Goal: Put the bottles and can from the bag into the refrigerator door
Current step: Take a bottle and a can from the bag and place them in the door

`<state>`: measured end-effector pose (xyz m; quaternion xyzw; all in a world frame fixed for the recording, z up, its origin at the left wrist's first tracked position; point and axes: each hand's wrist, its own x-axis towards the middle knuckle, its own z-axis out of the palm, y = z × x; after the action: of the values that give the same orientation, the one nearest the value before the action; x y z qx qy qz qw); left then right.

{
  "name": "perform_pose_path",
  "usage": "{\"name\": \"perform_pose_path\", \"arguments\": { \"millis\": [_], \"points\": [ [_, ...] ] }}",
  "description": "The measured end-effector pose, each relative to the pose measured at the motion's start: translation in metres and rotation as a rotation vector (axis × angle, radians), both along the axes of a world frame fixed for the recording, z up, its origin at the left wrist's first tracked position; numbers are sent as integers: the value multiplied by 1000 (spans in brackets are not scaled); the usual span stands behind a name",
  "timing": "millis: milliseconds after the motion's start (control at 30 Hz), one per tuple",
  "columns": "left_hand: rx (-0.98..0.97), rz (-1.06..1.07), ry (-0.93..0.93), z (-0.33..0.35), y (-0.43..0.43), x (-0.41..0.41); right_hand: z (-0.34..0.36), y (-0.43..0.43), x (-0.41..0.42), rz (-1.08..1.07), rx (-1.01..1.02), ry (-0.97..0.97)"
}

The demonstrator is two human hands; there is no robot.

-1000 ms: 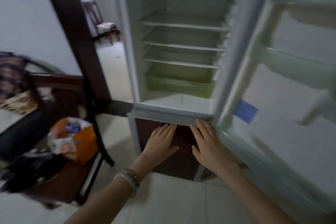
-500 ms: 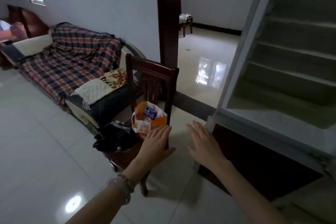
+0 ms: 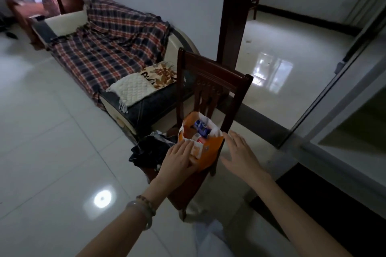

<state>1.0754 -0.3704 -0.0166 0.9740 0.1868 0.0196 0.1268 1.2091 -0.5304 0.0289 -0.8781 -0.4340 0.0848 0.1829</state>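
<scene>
An orange and white bag stands open on the seat of a dark wooden chair. Inside it I see a blue-labelled container and a white-and-red topped one; which is a bottle or a can I cannot tell. My left hand rests flat against the bag's near left side, fingers spread. My right hand hovers open just right of the bag, apart from it. The refrigerator is at the right edge, only its lower frame visible.
A crumpled black bag lies on the chair seat left of the orange bag. A sofa with a plaid blanket runs along the wall behind. A dark wooden post stands beyond the chair. Glossy white floor tiles surround it.
My view swung from the open refrigerator to the chair. Both hands moved forward to the bag; the left now touches its side, the right came up beside it.
</scene>
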Motion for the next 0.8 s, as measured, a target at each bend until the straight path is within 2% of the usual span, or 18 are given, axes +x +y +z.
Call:
{"name": "perform_pose_path", "arguments": {
  "millis": [133, 400, 500, 633, 800],
  "points": [
    [7, 5, 34, -13, 41, 41, -23, 53, 47, 36, -37, 44],
    [-96, 53, 193, -57, 102, 154, -100, 149, 153, 109, -175, 179],
    [-253, 124, 225, -87, 118, 195, -135, 175, 184, 123, -227, 258],
    [-541, 375, 298, -124, 136, 232, -181, 197, 215, 114, -252, 381],
    [-725, 629, 438, -166, 149, 260, -233, 219, 237, 118, -305, 423]
  ]
}}
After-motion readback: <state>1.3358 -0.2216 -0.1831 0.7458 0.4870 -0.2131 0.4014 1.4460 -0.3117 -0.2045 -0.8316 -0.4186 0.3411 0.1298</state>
